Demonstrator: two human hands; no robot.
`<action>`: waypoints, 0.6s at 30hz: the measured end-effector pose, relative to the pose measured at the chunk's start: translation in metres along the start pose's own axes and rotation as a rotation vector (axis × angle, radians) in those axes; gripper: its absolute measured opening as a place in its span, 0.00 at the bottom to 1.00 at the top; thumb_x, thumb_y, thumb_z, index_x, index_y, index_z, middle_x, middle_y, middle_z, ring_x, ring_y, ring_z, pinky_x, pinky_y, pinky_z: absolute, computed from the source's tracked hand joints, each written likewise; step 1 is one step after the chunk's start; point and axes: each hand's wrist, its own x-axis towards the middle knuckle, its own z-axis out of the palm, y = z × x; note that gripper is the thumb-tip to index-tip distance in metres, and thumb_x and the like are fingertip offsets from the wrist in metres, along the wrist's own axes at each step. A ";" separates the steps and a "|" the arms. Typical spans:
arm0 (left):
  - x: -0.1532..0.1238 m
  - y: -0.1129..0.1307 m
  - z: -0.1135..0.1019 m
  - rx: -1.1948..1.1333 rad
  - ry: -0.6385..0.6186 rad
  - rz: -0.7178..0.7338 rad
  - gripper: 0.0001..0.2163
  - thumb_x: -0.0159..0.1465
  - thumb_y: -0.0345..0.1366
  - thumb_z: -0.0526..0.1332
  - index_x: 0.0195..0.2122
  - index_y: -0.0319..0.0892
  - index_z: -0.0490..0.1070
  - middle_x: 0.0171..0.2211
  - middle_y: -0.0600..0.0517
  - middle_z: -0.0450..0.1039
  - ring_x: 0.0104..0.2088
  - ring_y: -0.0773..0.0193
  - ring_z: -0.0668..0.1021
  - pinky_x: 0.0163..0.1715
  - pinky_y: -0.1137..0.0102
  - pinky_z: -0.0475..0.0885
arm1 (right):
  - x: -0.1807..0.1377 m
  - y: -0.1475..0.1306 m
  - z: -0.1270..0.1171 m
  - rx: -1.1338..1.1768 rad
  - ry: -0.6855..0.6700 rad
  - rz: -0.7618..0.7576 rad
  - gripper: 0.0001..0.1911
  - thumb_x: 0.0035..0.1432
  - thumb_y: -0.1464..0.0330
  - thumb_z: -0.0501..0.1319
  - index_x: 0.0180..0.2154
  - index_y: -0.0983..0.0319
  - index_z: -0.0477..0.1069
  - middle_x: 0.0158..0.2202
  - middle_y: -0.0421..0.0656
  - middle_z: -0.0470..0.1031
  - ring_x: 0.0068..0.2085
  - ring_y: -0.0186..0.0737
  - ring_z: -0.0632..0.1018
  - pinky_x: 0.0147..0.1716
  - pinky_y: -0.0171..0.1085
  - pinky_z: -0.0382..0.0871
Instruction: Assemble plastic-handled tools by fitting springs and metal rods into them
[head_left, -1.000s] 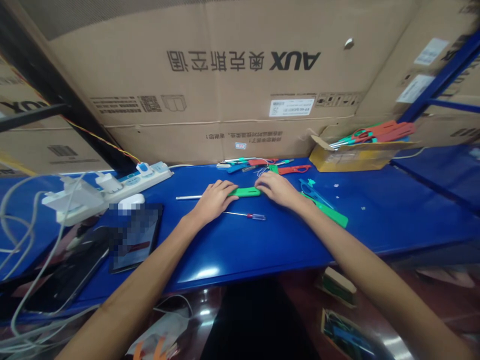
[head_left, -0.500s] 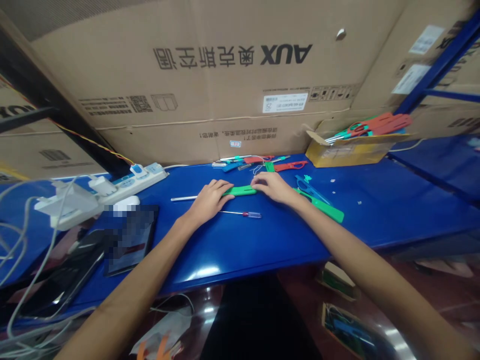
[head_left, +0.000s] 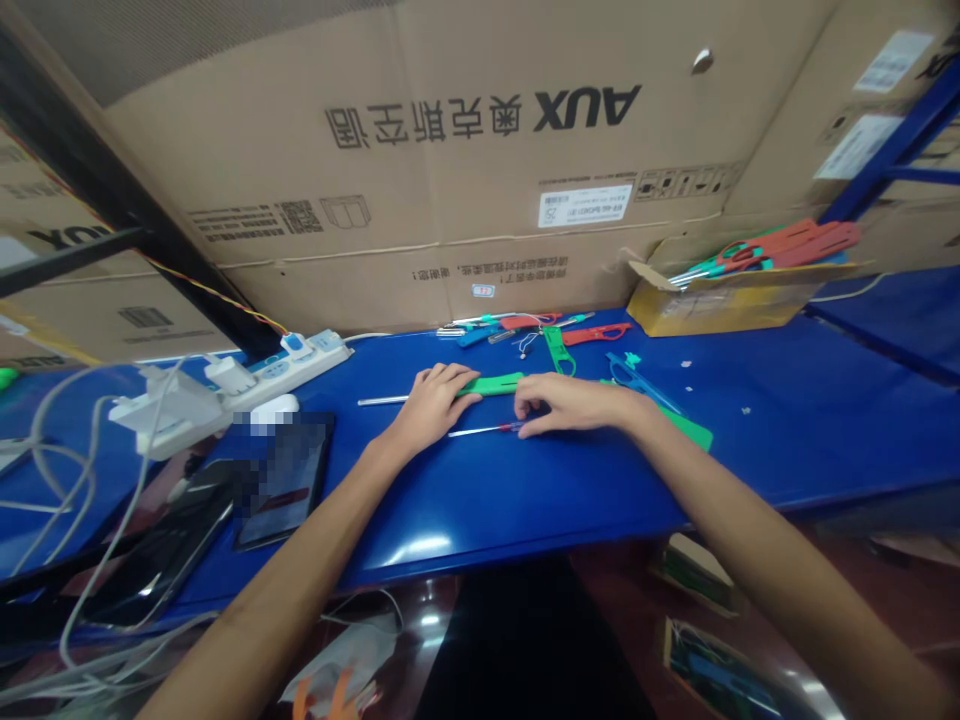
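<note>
My left hand lies on the left end of a long green plastic piece and presses it onto the blue table, fingers curled over it. A metal blade sticks out to the left of that hand. My right hand has its fingers pinched on the handle end of a small screwdriver with a thin shaft, which lies just in front of the green piece.
A second green piece, blue scissors, red and green scissor parts lie further back. A cardboard box of scissors stands at the right, a power strip, cables and a tablet at the left. Large cartons form the back wall.
My right hand left the right end of the green piece and came down and nearer onto the small screwdriver. The left hand stayed on the green piece.
</note>
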 end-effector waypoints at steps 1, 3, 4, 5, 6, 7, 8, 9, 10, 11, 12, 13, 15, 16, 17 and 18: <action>0.000 0.000 0.000 -0.006 0.000 0.001 0.17 0.75 0.45 0.54 0.59 0.45 0.72 0.56 0.46 0.74 0.52 0.53 0.74 0.53 0.57 0.65 | -0.001 0.001 -0.002 0.020 0.016 -0.011 0.13 0.62 0.56 0.66 0.36 0.59 0.78 0.38 0.44 0.78 0.39 0.42 0.76 0.40 0.41 0.69; -0.001 -0.001 0.000 -0.013 0.002 0.005 0.17 0.75 0.45 0.54 0.59 0.45 0.72 0.56 0.46 0.75 0.51 0.53 0.74 0.54 0.57 0.64 | -0.005 0.001 -0.009 0.126 0.095 -0.013 0.13 0.62 0.56 0.65 0.38 0.59 0.77 0.41 0.45 0.79 0.42 0.43 0.77 0.43 0.42 0.71; -0.001 -0.001 0.000 -0.013 0.003 0.006 0.17 0.75 0.45 0.54 0.59 0.45 0.72 0.56 0.46 0.75 0.51 0.53 0.74 0.53 0.57 0.64 | -0.006 0.002 -0.013 0.207 0.172 -0.016 0.13 0.62 0.56 0.66 0.39 0.59 0.77 0.43 0.45 0.80 0.43 0.43 0.78 0.44 0.42 0.72; -0.001 -0.001 0.000 -0.013 0.005 0.008 0.17 0.75 0.45 0.54 0.59 0.45 0.72 0.56 0.46 0.75 0.51 0.53 0.74 0.53 0.57 0.64 | -0.007 0.002 -0.016 0.297 0.276 -0.022 0.13 0.61 0.56 0.66 0.40 0.59 0.76 0.45 0.45 0.80 0.44 0.42 0.79 0.44 0.42 0.72; -0.001 -0.001 0.000 -0.014 0.006 0.011 0.17 0.75 0.45 0.54 0.58 0.44 0.72 0.56 0.46 0.75 0.51 0.53 0.74 0.53 0.57 0.64 | -0.007 0.002 -0.018 0.385 0.402 -0.030 0.14 0.62 0.56 0.66 0.40 0.58 0.74 0.46 0.45 0.80 0.43 0.41 0.79 0.42 0.41 0.73; -0.001 -0.001 0.000 -0.016 0.008 0.016 0.17 0.75 0.45 0.54 0.58 0.44 0.72 0.56 0.46 0.75 0.51 0.53 0.74 0.53 0.58 0.64 | -0.006 0.002 -0.019 0.463 0.533 -0.038 0.14 0.63 0.55 0.65 0.41 0.58 0.71 0.46 0.45 0.80 0.40 0.39 0.79 0.38 0.40 0.73; -0.001 -0.001 0.000 -0.020 0.010 0.022 0.17 0.75 0.45 0.55 0.58 0.43 0.72 0.56 0.46 0.75 0.51 0.53 0.74 0.53 0.58 0.64 | -0.004 0.003 -0.018 0.521 0.653 -0.047 0.14 0.64 0.55 0.64 0.41 0.58 0.69 0.45 0.44 0.81 0.36 0.37 0.78 0.33 0.38 0.72; -0.001 -0.001 0.001 -0.025 0.010 0.026 0.17 0.75 0.45 0.55 0.58 0.43 0.72 0.56 0.46 0.74 0.51 0.53 0.74 0.53 0.58 0.64 | -0.001 0.003 -0.016 0.552 0.752 -0.052 0.14 0.65 0.55 0.63 0.42 0.57 0.66 0.43 0.44 0.81 0.32 0.35 0.77 0.28 0.36 0.69; -0.001 0.000 0.001 -0.029 0.009 0.030 0.17 0.75 0.45 0.55 0.58 0.43 0.72 0.56 0.46 0.74 0.52 0.53 0.74 0.53 0.58 0.64 | 0.002 0.005 -0.013 0.553 0.825 -0.056 0.14 0.67 0.54 0.61 0.42 0.56 0.64 0.40 0.43 0.80 0.29 0.33 0.75 0.25 0.35 0.66; -0.001 0.000 0.001 -0.033 0.006 0.033 0.17 0.75 0.45 0.55 0.58 0.43 0.71 0.56 0.46 0.74 0.52 0.53 0.74 0.53 0.58 0.64 | 0.005 0.006 -0.009 0.529 0.871 -0.060 0.14 0.67 0.54 0.60 0.43 0.56 0.63 0.37 0.41 0.80 0.27 0.32 0.74 0.23 0.34 0.65; -0.002 0.000 0.001 -0.036 0.003 0.035 0.17 0.75 0.45 0.55 0.58 0.43 0.71 0.56 0.46 0.74 0.52 0.53 0.74 0.54 0.58 0.64 | 0.008 0.008 -0.006 0.489 0.896 -0.065 0.14 0.68 0.54 0.59 0.44 0.56 0.62 0.36 0.40 0.78 0.26 0.32 0.73 0.23 0.34 0.65; -0.001 0.001 0.001 -0.038 0.001 0.036 0.17 0.75 0.45 0.55 0.58 0.43 0.71 0.56 0.47 0.74 0.52 0.53 0.74 0.54 0.58 0.64 | 0.010 0.009 -0.003 0.441 0.906 -0.065 0.14 0.69 0.54 0.59 0.45 0.56 0.62 0.35 0.39 0.77 0.26 0.31 0.73 0.24 0.35 0.67; -0.001 0.001 0.001 -0.042 0.001 0.037 0.17 0.75 0.45 0.55 0.58 0.43 0.71 0.56 0.46 0.74 0.52 0.54 0.74 0.54 0.58 0.63 | 0.013 0.010 0.002 0.358 0.906 -0.055 0.15 0.70 0.53 0.57 0.48 0.55 0.61 0.35 0.38 0.76 0.26 0.31 0.73 0.27 0.35 0.69; -0.001 0.001 0.001 -0.043 0.002 0.036 0.17 0.75 0.45 0.55 0.58 0.43 0.71 0.56 0.46 0.74 0.52 0.54 0.74 0.54 0.58 0.63 | 0.013 0.011 0.004 0.332 0.903 -0.045 0.15 0.70 0.53 0.56 0.49 0.55 0.61 0.35 0.38 0.76 0.26 0.31 0.73 0.27 0.35 0.69; -0.001 0.001 0.001 -0.044 0.002 0.034 0.17 0.75 0.45 0.55 0.58 0.43 0.71 0.56 0.46 0.74 0.52 0.54 0.74 0.54 0.58 0.64 | 0.014 0.011 0.004 0.320 0.902 -0.035 0.16 0.70 0.52 0.55 0.49 0.55 0.60 0.35 0.38 0.76 0.27 0.31 0.73 0.26 0.35 0.69; -0.001 0.001 0.001 -0.045 0.001 0.033 0.16 0.75 0.45 0.55 0.58 0.44 0.72 0.56 0.46 0.74 0.52 0.53 0.74 0.54 0.58 0.64 | 0.014 0.010 0.005 0.319 0.903 -0.027 0.16 0.70 0.51 0.55 0.49 0.55 0.60 0.35 0.38 0.76 0.27 0.32 0.73 0.26 0.35 0.69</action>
